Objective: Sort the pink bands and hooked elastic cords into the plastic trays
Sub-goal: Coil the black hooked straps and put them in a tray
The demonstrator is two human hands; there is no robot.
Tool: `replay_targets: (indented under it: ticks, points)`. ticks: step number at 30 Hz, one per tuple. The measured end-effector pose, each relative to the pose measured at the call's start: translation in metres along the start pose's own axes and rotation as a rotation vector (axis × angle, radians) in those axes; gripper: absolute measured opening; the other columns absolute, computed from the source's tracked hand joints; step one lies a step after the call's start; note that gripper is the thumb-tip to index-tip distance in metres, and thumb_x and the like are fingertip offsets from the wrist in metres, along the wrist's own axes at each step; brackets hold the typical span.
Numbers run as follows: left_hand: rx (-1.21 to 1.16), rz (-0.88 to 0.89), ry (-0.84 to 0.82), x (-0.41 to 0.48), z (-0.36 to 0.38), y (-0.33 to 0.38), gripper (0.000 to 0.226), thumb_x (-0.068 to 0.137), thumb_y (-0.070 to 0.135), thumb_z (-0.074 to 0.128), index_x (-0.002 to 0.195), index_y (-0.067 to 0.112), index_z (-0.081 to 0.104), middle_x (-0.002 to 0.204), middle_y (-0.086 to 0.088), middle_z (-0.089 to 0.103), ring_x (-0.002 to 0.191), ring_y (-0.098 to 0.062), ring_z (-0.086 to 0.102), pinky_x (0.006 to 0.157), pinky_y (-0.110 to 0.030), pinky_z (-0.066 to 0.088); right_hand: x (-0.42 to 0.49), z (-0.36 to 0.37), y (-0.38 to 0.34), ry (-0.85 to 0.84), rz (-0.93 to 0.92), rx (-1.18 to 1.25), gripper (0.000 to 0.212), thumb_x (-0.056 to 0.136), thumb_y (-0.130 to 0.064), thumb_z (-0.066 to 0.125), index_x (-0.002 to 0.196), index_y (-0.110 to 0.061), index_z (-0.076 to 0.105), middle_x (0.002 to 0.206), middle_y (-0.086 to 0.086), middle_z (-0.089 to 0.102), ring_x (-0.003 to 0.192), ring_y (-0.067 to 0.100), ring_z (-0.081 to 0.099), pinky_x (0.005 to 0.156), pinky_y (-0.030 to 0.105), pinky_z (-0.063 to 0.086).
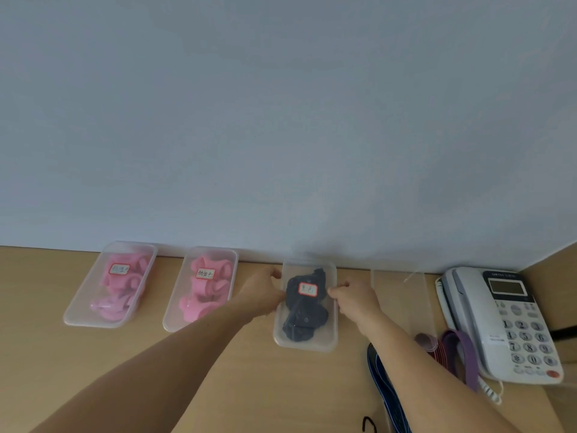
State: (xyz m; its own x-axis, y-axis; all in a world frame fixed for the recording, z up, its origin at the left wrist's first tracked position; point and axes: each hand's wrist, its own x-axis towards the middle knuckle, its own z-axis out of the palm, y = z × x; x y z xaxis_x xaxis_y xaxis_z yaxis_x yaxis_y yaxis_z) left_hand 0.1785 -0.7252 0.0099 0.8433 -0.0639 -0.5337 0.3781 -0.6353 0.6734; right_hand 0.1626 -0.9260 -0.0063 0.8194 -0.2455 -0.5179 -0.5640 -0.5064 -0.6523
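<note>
Head view: gripping the labelled tray [307,346] of dark cords [301,323] by its long sides, left hand [260,292] and right hand [354,300] curled on the rims, beside two trays [72,317] of pink bands [204,307]; likely squaring it in line; next, releasing without nudging it

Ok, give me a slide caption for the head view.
Sorting: left hand and right hand grip the sides of the dark-item tray, beside two pink-band trays and a phone.

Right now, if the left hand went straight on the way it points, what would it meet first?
The tray of dark items: the left hand grips its left edge, pointing right and toward the wall. Beyond the tray, probably the right hand; depth is unclear.
</note>
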Motion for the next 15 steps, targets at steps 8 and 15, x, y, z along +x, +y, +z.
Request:
replay_targets:
  ticks: [8,15]
  points:
    - [1.0,0.557,0.119,-0.003,0.036,0.004,0.065,0.098,0.017,0.035,0.155,0.005,0.007,0.164,-0.013,-0.005,0.15,-0.028,-0.013,0.123,-0.039,0.001,-0.004,0.003,0.0,0.027,-0.046,-0.074,0.015,0.087,-0.023,0.06,0.073,-0.016,0.057,0.078,0.006,0.067,0.077,0.026,0.064,0.067,0.034,0.048]
    - [0.903,0.54,0.172,-0.005,0.062,-0.017,0.088,0.09,0.062,0.001,0.153,0.0,-0.005,0.159,-0.019,-0.021,0.145,-0.03,-0.029,0.121,-0.042,-0.013,-0.005,0.001,-0.002,0.004,-0.057,-0.112,0.014,0.083,-0.03,0.058,0.078,-0.017,0.057,0.078,0.002,0.065,0.075,0.022,0.062,0.065,0.034,0.046]
